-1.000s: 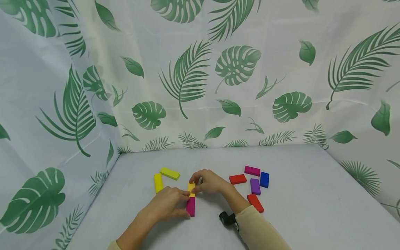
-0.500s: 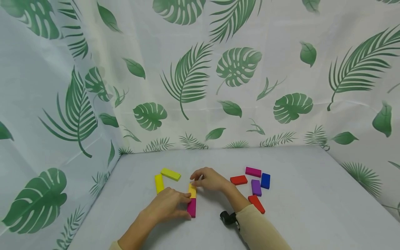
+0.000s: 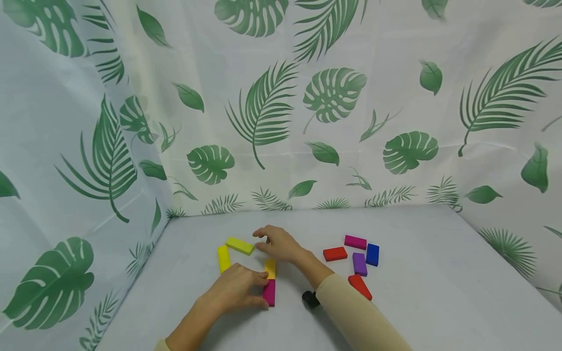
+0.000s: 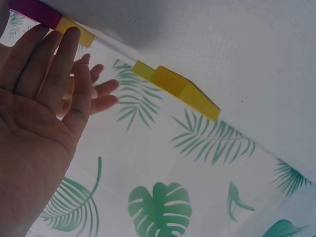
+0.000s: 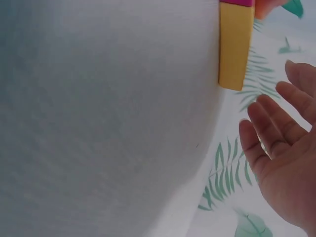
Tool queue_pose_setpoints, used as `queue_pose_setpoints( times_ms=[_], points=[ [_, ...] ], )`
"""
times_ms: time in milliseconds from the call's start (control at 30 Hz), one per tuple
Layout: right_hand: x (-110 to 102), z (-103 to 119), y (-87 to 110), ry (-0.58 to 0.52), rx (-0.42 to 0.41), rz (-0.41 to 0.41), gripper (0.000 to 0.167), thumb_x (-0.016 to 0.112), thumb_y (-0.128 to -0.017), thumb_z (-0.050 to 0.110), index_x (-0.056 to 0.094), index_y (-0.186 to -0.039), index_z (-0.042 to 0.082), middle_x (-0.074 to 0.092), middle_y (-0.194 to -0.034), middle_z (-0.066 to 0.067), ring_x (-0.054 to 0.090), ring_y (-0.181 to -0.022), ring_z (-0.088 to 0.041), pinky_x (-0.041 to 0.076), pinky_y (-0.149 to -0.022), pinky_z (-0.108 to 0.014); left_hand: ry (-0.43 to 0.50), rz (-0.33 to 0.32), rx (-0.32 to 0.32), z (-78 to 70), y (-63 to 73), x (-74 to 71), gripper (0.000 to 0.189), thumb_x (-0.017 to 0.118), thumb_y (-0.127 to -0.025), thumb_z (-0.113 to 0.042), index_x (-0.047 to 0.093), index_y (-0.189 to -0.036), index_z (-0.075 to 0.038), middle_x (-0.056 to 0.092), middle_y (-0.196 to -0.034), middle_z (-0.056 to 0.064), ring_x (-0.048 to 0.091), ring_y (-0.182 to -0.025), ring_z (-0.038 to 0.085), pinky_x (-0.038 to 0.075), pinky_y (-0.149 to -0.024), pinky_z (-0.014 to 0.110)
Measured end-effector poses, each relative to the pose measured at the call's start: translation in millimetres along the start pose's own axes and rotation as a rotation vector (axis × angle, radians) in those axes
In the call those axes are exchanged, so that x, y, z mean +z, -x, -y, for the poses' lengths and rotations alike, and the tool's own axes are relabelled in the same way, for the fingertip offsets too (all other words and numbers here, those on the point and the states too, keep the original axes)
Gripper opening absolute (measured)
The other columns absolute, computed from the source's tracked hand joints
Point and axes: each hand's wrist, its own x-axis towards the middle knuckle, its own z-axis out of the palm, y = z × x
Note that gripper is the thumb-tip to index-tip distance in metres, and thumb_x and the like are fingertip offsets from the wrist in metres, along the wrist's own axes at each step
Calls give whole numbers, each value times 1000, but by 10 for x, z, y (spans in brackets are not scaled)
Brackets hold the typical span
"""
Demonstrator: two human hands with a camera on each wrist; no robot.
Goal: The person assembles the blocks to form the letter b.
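Note:
A magenta block [image 3: 270,293] and an orange-yellow block [image 3: 270,267] lie end to end on the table. Beside them rests my left hand [image 3: 234,290], its index fingertip over the spot where they meet and its thumb by the magenta block's near end. In the left wrist view its fingers [image 4: 61,64] look mostly straight. My right hand [image 3: 281,245] is beyond the orange-yellow block, holding nothing, fingers spread and gently bent. Its fingertips are close to a lime-yellow block [image 3: 239,245]. A bright yellow block [image 3: 223,257] lies left of that, partly behind my left hand.
At the right lie two red blocks, one farther back [image 3: 335,254] and one nearer [image 3: 360,287], with a purple block [image 3: 359,264], a blue block [image 3: 372,255] and another magenta block [image 3: 355,242]. Leaf-patterned curtains [image 3: 281,190] border the white table [image 3: 430,292].
My right hand has let go of the orange-yellow block and moved away and left, toward the lime-yellow block. My left hand has stayed beside the two joined blocks.

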Motion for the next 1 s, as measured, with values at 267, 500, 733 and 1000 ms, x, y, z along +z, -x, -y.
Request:
queue_pose_setpoints(
  times_ms=[267,500,733,1000],
  points=[
    [77,46,-90,82,19,68,39,65,-103,29,66,-139,15,67,-139,-6,65,-118,-23,56,-102,-42,1,20,-14,-16,3,-5,53,86,-81,-53,79,-123,-22,75,-126,-7,72,-117,21,56,-102,47],
    [90,150,-167,137,23,159,40,64,-104,32,64,-142,20,63,-145,2,59,-134,-20,48,-115,-43,12,27,-25,-24,4,0,52,85,-81,-52,79,-123,-22,75,-127,-8,72,-118,20,56,-102,45],
    [147,193,-199,106,15,199,36,61,-106,26,64,-142,19,64,-146,4,55,-141,-18,42,-121,-42,31,22,-12,-23,10,-14,53,85,-81,-51,79,-122,-19,75,-127,-6,72,-118,19,57,-102,43],
    [208,145,-192,217,9,273,40,57,-108,26,60,-148,26,53,-157,10,46,-149,-16,36,-125,-42,16,9,9,-13,7,-2,52,84,-82,-53,79,-122,-20,75,-128,-5,72,-117,19,56,-103,44]
  ],
)
